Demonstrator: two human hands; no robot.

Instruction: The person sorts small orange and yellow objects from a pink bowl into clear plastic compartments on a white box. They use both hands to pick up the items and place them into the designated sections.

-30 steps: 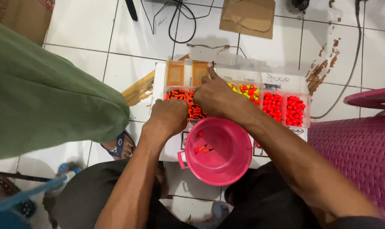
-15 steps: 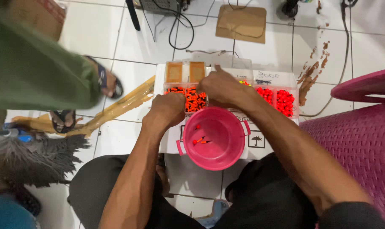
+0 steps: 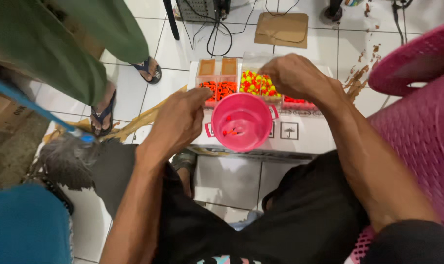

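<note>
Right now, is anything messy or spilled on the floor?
Yes. Brown smears and crumbs stain the white floor tiles near the pink chair, like something spilled. A flat piece of cardboard lies loose by tangled black cables. The beads look tidy: sorted in the clear boxes, a few in the pink bucket.

1 pink bucket (image 3: pixel 241 120), 3 or so small orange pcs inside. 1 white box (image 3: pixel 300 134). 4 clear compartments w/ beads: 2 orange, 1 yellow-mix, 1 red. 2 hands: left (image 3: pixel 175 120), right (image 3: pixel 293 76). 2 sandalled feet, 1 cardboard sheet (image 3: pixel 282 29), 1 pink chair (image 3: pixel 417 117).
</note>
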